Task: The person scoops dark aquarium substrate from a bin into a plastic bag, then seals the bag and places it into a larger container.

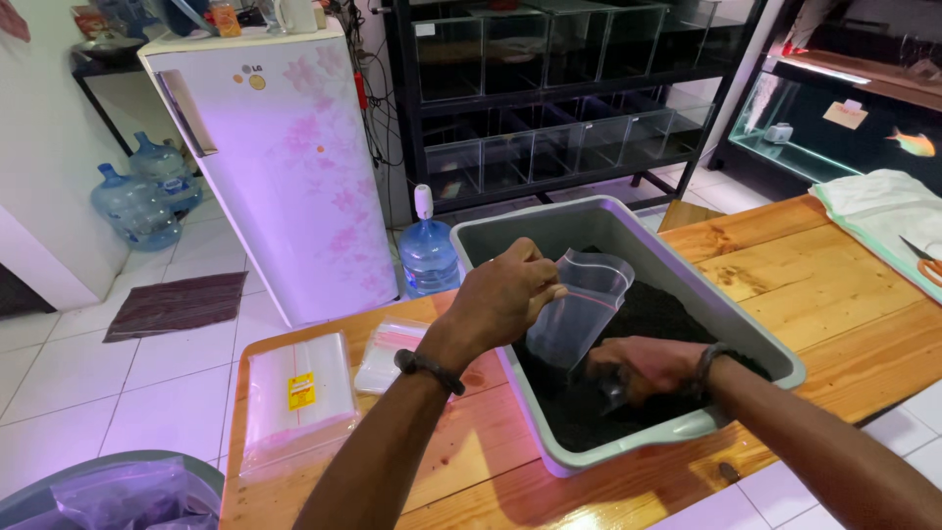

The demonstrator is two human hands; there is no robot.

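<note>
A grey plastic tub (731,319) sits on the wooden table (785,265) and holds dark, soil-like material (657,309). My left hand (505,294) pinches the rim of a clear zip bag (579,309) and holds it open over the tub. My right hand (643,365) is down in the dark material just below the bag's mouth. It is closed around a small scoop-like object that is mostly hidden.
A stack of clear zip bags (294,393) and a second packet (388,353) lie on the table's left part. A white fridge (285,147), water jugs (429,250), glass tank shelves (559,88) and a lit aquarium (844,128) stand beyond. A folded cloth (883,211) lies far right.
</note>
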